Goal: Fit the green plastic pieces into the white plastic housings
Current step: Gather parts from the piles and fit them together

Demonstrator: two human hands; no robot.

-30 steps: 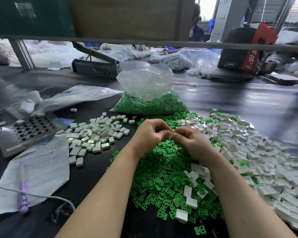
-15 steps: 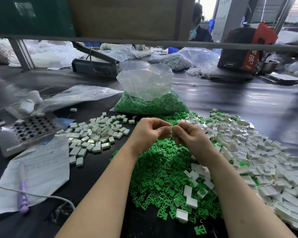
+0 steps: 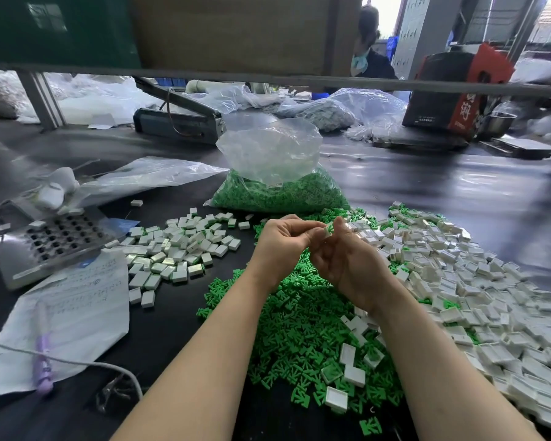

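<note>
My left hand (image 3: 283, 243) and my right hand (image 3: 344, 259) meet above the table's middle. Between their fingertips sits one white housing with a green piece in it (image 3: 329, 230), pinched by both hands. Under my hands lies a heap of loose green pieces (image 3: 299, 332). A wide spread of empty white housings (image 3: 477, 281) covers the table on the right. To the left lies a pile of fitted housings (image 3: 178, 249), white with green showing.
A clear bag of green pieces (image 3: 277, 186) stands behind my hands. At the left are a metal block with holes (image 3: 54, 240), a written paper (image 3: 67, 310), a purple pen (image 3: 43, 361) and a white cable (image 3: 77, 361). A person (image 3: 369, 55) sits beyond the far shelf.
My hands have risen a little and my right hand has turned palm up. The housing with its green piece now shows between the fingertips.
</note>
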